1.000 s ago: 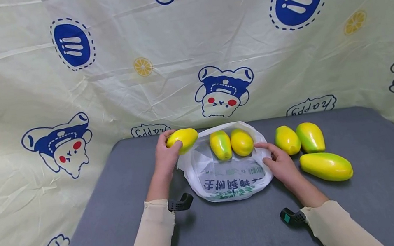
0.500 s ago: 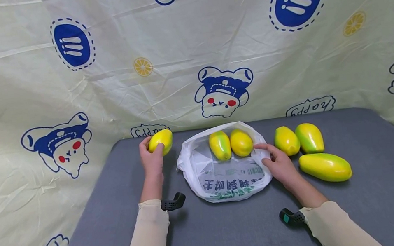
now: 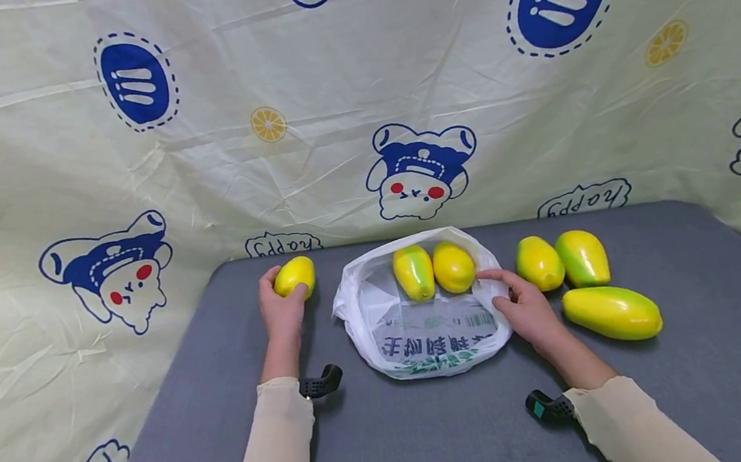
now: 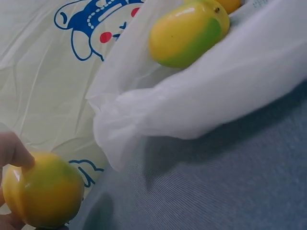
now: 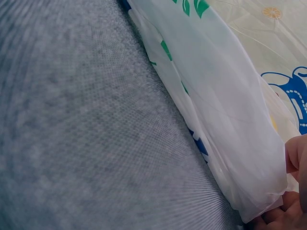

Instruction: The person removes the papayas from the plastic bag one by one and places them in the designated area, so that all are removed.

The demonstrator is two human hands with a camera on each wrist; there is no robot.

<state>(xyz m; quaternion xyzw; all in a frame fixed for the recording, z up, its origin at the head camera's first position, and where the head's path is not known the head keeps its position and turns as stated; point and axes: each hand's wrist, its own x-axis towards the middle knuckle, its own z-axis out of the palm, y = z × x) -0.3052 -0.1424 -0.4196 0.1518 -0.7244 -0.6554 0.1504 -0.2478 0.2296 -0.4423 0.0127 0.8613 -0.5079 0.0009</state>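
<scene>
My left hand grips a yellow-green papaya at the far left of the table, its thumb over the fruit's near side. A white plastic bag lies with its mouth spread wide beside that hand. Inside the bag, toward the back, two papayas rest side by side: a greener one and a yellower one. My right hand pinches the bag's right rim, with the index finger reaching in toward the yellower papaya. In the right wrist view, fingers show at the bag's edge.
Right of the bag lie three more papayas: two at the back, a left one and a right one, and a long one in front. The grey table meets a printed curtain along its back edge.
My left hand has carried its papaya leftward away from the bag, then lowered it toward the table. The right hand and the bag have stayed in place.
</scene>
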